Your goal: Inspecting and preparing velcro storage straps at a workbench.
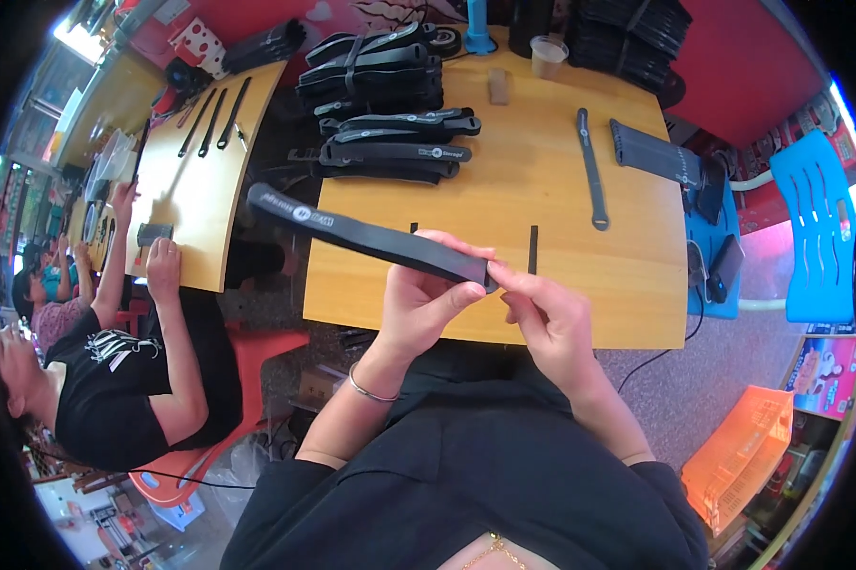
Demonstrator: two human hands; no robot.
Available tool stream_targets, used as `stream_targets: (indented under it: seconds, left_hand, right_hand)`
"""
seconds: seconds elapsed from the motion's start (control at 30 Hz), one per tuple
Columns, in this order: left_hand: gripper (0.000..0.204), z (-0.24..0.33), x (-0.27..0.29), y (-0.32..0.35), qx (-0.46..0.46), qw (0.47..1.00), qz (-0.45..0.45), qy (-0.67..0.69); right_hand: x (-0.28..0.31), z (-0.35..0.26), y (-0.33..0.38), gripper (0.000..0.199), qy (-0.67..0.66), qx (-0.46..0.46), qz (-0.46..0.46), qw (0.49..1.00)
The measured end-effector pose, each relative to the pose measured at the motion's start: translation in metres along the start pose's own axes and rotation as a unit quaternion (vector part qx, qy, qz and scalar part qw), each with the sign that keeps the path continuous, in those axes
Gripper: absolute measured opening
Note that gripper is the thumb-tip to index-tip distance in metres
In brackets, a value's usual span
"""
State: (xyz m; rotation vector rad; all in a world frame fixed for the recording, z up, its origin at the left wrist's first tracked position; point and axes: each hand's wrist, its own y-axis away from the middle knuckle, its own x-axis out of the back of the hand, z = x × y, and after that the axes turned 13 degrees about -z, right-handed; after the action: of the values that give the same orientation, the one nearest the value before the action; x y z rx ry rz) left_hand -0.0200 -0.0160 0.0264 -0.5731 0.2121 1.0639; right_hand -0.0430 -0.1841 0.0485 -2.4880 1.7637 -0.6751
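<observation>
Light wood makes up the surface (608,294) before you, with a red wall (722,57) behind its far right corner. Above its near edge, your left hand (420,299) grips a dark strap (371,240) close to one end, thumb on top; the strap's long, rounded end reaches up and to the left. Your right hand (553,318) is curled, its forefinger at the strap's near end; whether it pinches the strap, one cannot tell. Stacked straps (390,152) lie at the surface's left side, beside a tied strap bundle (371,76) farther back. To the right, a single strap (591,171) lies lengthwise near a dark grey flat bundle (648,152). Toward the far edge are a small tan block (498,86) and a lidded cup (549,59). At your left, a co-worker (110,389) in black sits on a red chair (268,366).
</observation>
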Motion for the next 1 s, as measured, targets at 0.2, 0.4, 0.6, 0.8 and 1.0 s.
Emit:
stream_targets:
  seconds: [0.2, 0.4, 0.6, 0.8, 1.0]
  left_hand:
    - [0.038, 0.001, 0.004, 0.003, 0.052, 0.998, -0.027, 0.023]
    - [0.037, -0.006, 0.0, 0.003, 0.049, 0.998, -0.018, 0.02]
    - [0.038, -0.008, -0.013, 0.003, -0.001, 0.987, -0.008, 0.162]
    - [0.042, -0.006, -0.002, 0.008, 0.066, 0.997, -0.005, 0.047]
    - [0.042, -0.006, -0.002, 0.007, 0.068, 0.997, -0.022, 0.032]
  right_hand:
    - [0.015, -0.001, 0.003, 0.041, 0.135, 0.025, -0.057, 0.989]
    - [0.021, -0.009, 0.006, 0.041, 0.222, -0.028, -0.082, 0.971]
    - [0.011, -0.015, 0.005, 0.038, 0.009, -0.019, -0.019, 1.0]
    - [0.019, -0.005, 0.008, 0.034, 0.189, 0.018, -0.069, 0.979]
    - [0.013, 0.005, 0.01, 0.033, 0.018, 0.022, -0.056, 0.998]
